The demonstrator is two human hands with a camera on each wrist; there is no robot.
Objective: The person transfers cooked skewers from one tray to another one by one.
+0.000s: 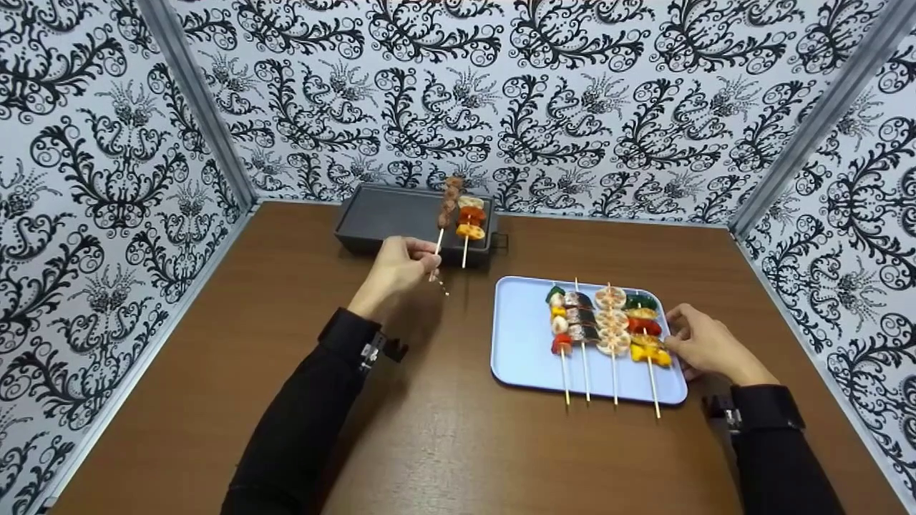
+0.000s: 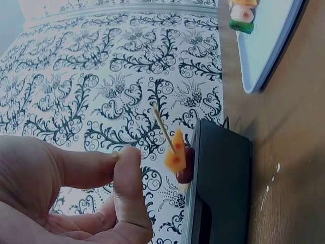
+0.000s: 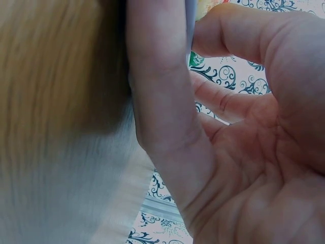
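Observation:
My left hand [image 1: 402, 268] pinches the bare stick of a brown meatball skewer [image 1: 449, 204] between thumb and fingers. Its meat end points away, over the right part of a dark grey tabletop grill [image 1: 390, 211]. In the left wrist view the stick's blunt end [image 2: 115, 154] pokes out at the fingertips. Close to its right, a vegetable skewer [image 1: 470, 213] lies on the grill, its stick jutting over the front edge. My right hand [image 1: 708, 343] grips the right edge of a pale blue tray [image 1: 519, 329], thumb above and a finger beneath.
Several skewers lie side by side on the tray, among them a dark-skinned one [image 1: 581, 318] and one with pale round slices [image 1: 612, 322]. A wire handle [image 1: 501, 241] sticks out from the grill's right side. Patterned panels [image 1: 572, 143] enclose the brown table [image 1: 458, 443].

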